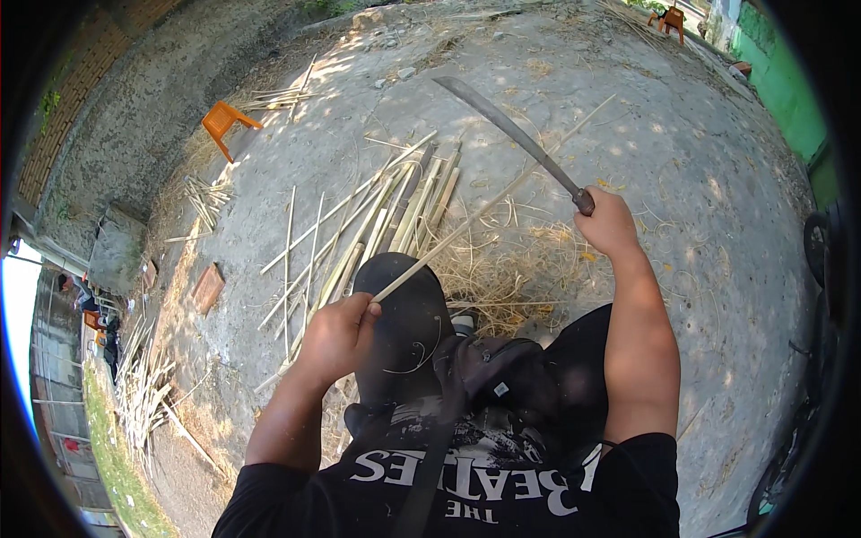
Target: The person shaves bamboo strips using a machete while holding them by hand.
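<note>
My left hand [339, 339] is closed round the near end of a long, pale bamboo strip [466, 224], above my left knee. The strip slants away to the far right and passes behind the blade of a machete [507, 127]. In my right hand [610, 222] is the machete's handle, with the long dark blade pointing up and to the left. Whether blade and strip touch, I cannot tell. Between my legs, on the ground, lies a heap of thin curled shavings [493, 278]. One loose curl [417, 354] hangs over my left thigh.
A pile of split bamboo [395, 211] lies on the concrete ahead of my left knee. An orange plastic stool [224, 125] stands farther left, near a brick [208, 287]. More sticks [143, 386] are heaped at far left, where another person [79, 291] is visible. A green wall [780, 90] borders the right.
</note>
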`<state>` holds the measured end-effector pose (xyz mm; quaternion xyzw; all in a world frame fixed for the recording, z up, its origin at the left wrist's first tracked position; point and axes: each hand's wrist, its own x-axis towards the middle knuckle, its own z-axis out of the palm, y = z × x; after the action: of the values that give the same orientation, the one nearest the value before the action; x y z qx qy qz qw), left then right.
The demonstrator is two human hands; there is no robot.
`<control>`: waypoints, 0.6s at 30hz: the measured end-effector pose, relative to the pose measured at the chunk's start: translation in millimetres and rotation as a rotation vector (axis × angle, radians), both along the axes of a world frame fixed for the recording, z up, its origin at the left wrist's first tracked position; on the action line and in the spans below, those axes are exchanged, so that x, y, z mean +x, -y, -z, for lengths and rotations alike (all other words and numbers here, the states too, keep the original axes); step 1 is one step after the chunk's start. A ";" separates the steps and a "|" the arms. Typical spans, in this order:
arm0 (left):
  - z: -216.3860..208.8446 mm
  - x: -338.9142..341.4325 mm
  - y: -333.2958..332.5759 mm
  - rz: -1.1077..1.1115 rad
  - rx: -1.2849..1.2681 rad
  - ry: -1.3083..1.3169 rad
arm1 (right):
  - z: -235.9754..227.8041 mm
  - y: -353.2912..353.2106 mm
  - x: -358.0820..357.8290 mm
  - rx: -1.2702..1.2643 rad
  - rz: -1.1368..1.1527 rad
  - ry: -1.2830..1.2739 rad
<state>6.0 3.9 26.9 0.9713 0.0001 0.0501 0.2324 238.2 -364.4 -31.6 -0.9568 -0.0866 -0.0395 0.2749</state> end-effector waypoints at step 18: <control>-5.0 -12.6 -25.0 -0.047 0.036 -0.112 | -1.9 -19.8 -13.2 -0.123 -0.119 0.035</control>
<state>-6.7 28.9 31.9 0.9763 0.0349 0.0011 0.2134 225.1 -344.6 -29.7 -0.9642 -0.1504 -0.0341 0.2158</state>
